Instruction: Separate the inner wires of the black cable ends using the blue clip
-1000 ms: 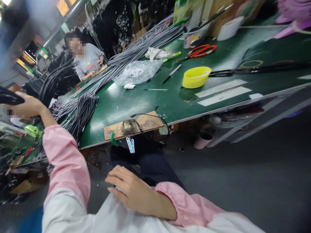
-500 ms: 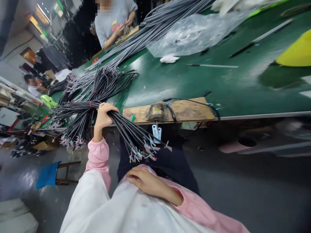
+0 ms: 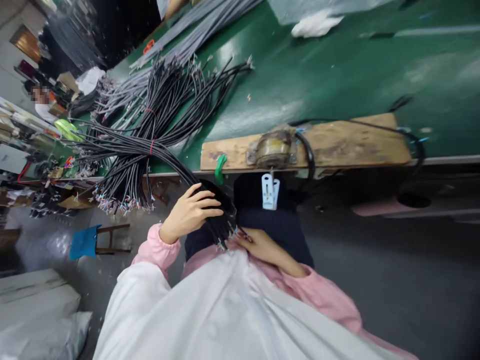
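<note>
Cable bundle [image 3: 177,163] droops from left of the wooden board [image 3: 348,142] to its near side — left hand [image 3: 193,212] across it, fingers slightly apart, right hand [image 3: 260,245] beside it — cannot tell whether either clamps

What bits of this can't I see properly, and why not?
All in the head view:
- Left hand: its back hides the palm, so its grip on the cables can't be told.
- Right hand: what it holds, if anything, is too small among the wire ends.
- Number of cables: they overlap.
- Clear bag: cut off by the top edge.
- Thin stick: blurred, cut off by the right edge.
</note>
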A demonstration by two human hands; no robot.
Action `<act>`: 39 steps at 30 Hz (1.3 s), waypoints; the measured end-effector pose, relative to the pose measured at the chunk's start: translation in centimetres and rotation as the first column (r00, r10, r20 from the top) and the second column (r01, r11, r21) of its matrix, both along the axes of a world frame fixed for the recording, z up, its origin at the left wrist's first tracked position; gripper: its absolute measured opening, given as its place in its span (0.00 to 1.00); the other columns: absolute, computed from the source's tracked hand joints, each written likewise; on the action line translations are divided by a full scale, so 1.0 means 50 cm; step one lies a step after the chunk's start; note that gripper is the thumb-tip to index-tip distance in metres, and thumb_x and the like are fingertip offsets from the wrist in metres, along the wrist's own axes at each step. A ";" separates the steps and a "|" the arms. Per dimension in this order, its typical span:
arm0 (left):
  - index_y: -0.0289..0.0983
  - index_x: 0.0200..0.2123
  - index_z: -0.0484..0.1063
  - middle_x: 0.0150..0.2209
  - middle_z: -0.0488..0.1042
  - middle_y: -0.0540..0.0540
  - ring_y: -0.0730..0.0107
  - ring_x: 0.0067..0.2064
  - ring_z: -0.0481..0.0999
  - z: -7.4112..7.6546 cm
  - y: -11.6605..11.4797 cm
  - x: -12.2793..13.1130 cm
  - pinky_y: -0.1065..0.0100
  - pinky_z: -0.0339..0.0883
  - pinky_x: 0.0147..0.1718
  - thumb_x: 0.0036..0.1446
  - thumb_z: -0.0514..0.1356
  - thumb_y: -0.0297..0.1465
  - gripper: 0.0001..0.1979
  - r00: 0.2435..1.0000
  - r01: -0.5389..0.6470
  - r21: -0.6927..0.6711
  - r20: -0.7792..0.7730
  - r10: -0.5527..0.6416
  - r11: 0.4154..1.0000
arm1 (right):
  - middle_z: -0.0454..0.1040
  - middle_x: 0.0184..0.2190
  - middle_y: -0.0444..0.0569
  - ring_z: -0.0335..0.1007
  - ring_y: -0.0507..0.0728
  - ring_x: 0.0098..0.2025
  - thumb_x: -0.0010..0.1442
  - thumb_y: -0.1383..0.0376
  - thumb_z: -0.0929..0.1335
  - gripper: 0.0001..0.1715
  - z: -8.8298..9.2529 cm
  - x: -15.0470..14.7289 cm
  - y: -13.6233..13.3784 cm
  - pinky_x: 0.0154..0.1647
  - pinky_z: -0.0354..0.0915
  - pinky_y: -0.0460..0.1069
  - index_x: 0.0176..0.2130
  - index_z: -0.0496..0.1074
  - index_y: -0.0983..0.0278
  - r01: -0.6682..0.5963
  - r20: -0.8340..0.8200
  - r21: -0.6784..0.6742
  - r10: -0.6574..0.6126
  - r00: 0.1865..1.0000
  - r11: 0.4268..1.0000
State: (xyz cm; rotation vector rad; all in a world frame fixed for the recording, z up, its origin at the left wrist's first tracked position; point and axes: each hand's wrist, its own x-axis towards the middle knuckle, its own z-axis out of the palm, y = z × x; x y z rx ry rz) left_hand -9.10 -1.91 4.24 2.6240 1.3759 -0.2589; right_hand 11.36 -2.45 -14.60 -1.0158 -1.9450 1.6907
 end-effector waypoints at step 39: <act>0.34 0.35 0.78 0.28 0.80 0.47 0.79 0.25 0.75 -0.095 -0.020 0.136 0.79 0.68 0.23 0.60 0.64 0.34 0.08 0.446 -0.373 0.094 0.891 0.090 0.923 | 0.78 0.26 0.45 0.75 0.52 0.27 0.60 0.67 0.72 0.07 0.239 0.046 0.025 0.29 0.72 0.47 0.29 0.76 0.60 0.634 -0.501 0.145 -0.496 0.709 0.760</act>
